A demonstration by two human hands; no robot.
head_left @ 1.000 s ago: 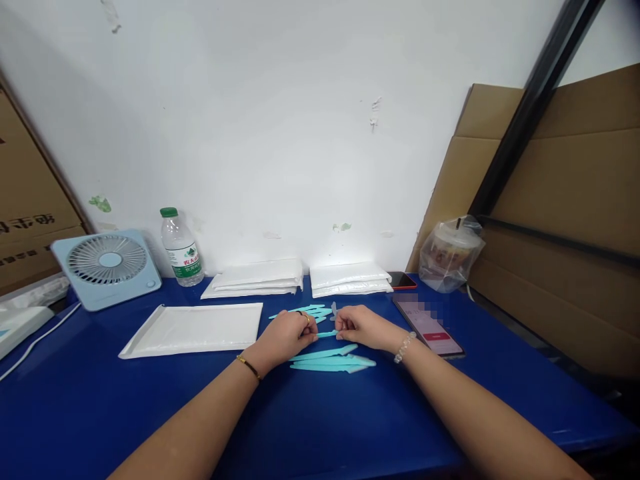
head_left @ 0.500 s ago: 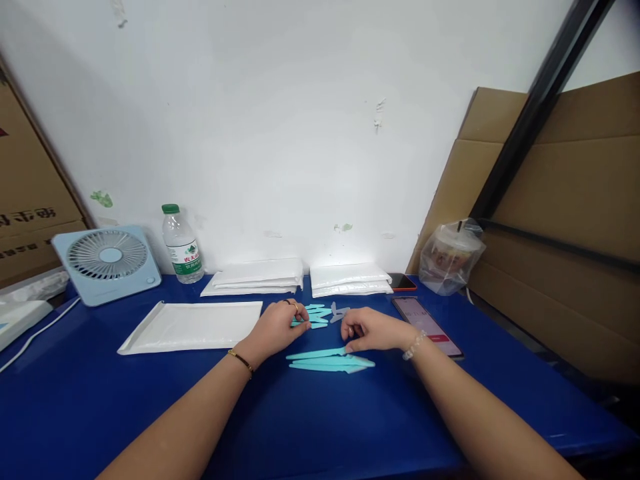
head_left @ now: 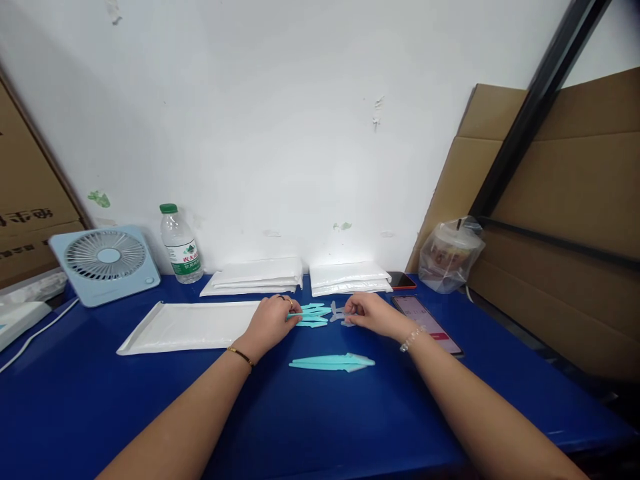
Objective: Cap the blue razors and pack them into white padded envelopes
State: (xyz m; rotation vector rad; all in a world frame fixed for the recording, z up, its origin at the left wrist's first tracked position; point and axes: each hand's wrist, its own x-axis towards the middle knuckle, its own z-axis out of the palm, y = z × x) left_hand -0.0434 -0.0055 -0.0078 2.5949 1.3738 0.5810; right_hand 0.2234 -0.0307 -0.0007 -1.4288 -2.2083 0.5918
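Observation:
My left hand [head_left: 277,319] is pinched around a slim teal eyebrow razor at the near end of a small group of teal razors [head_left: 314,315]. My right hand [head_left: 373,313] has thumb and finger closed at a few translucent blade caps [head_left: 337,313], seemingly gripping one; the fingertips partly cover them. Closer to me, more teal eyebrow razors [head_left: 327,363] lie side by side, their capped ends pointing right. Neither hand touches these.
A white padded envelope [head_left: 190,325] lies left of my left hand, and stacked white envelopes [head_left: 255,275] rest along the wall. A phone [head_left: 430,323] is under my right wrist. A fan [head_left: 107,263], a water bottle [head_left: 181,247] and a bagged drink cup [head_left: 450,257] stand behind.
My right hand has moved away from the near razors to the translucent caps, where more cap pieces show. The near group has lost its farthest razor. My left hand has shifted slightly.

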